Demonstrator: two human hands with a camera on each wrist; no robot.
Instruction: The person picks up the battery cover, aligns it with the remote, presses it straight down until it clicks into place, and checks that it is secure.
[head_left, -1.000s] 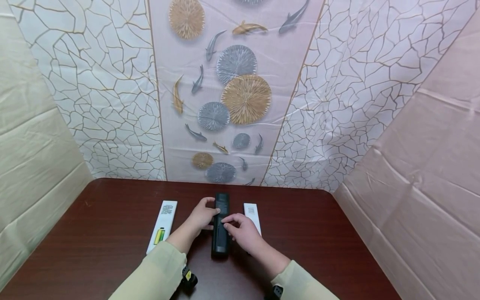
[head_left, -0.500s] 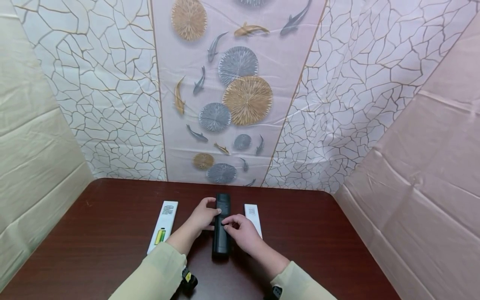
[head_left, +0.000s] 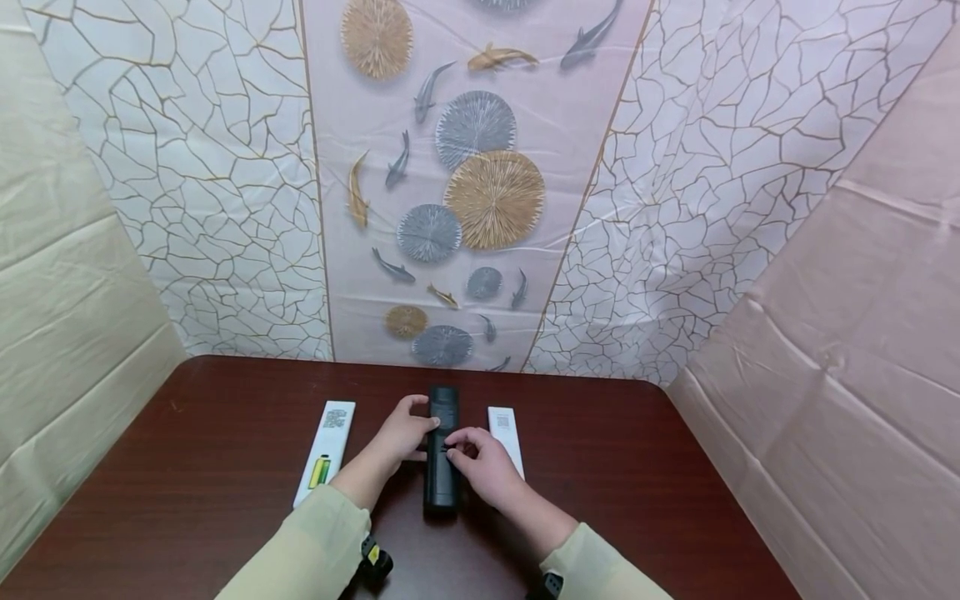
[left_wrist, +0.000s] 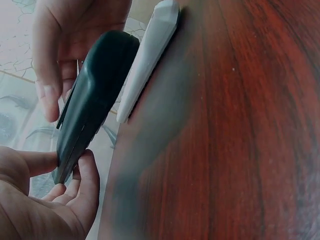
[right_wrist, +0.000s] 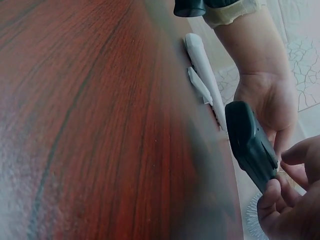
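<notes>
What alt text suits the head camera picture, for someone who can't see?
A person's left hand grips a long black device at a brown table while the right hand touches its middle. A white object with a yellow-green patch lies to the left, a second white object to the right, and patterned fabric hangs behind.

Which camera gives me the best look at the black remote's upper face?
The head view: it shows the black remote from end to end, fingers overlapping only part. The left wrist view shows mainly its side; the right wrist view, its end and side.
</notes>
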